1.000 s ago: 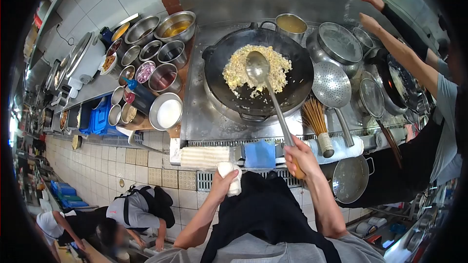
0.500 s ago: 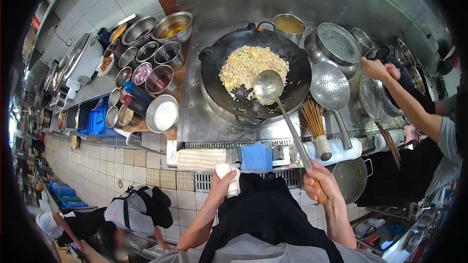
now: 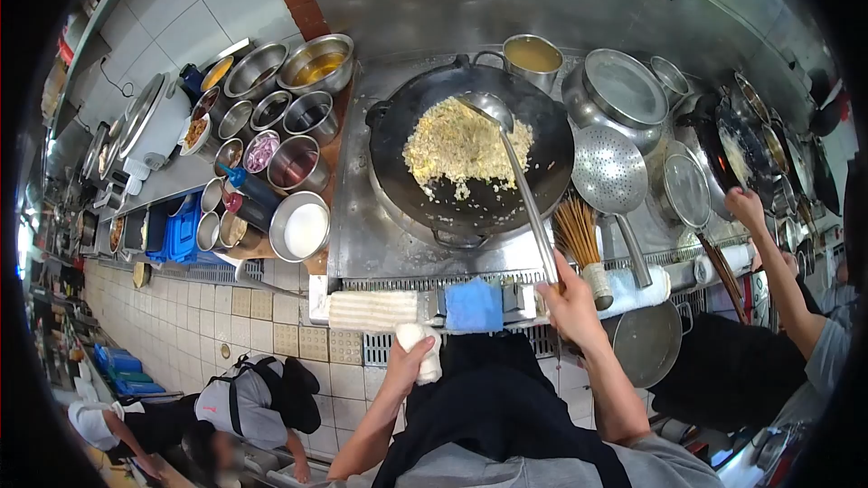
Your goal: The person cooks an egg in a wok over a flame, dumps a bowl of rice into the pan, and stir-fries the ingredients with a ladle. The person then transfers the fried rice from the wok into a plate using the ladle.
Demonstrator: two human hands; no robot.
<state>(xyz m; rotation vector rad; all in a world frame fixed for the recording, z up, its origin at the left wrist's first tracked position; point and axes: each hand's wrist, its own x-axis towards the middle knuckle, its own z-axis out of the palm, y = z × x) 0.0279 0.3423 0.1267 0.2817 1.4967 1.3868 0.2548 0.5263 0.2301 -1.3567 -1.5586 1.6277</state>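
My right hand [image 3: 575, 307] is closed around the handle of a long metal ladle [image 3: 530, 203]. The ladle's bowl lies tilted in fried rice [image 3: 457, 149], near the far right side of the heap. That rice, pale with yellow bits, sits in a large black wok [image 3: 407, 108] on the stove. My left hand [image 3: 406, 366] grips a rolled white cloth [image 3: 421, 352] in front of the stove edge, apart from the wok. To the right of the wok are a bamboo brush [image 3: 579, 239] and a perforated strainer [image 3: 610, 170].
Left of the stove stand several metal bowls, including one of white granules [image 3: 306, 230] and one of yellow liquid [image 3: 318, 68]. Striped [image 3: 372, 310] and blue towels [image 3: 474, 304] lie along the front edge. A co-worker's arm [image 3: 778, 262] reaches in at right; other people [image 3: 258, 402] are behind, lower left.
My right hand has pushed forward, moving the ladle's bowl from the near side of the rice to the far right side. The co-worker's hand at right has come lower. My left hand barely moved.
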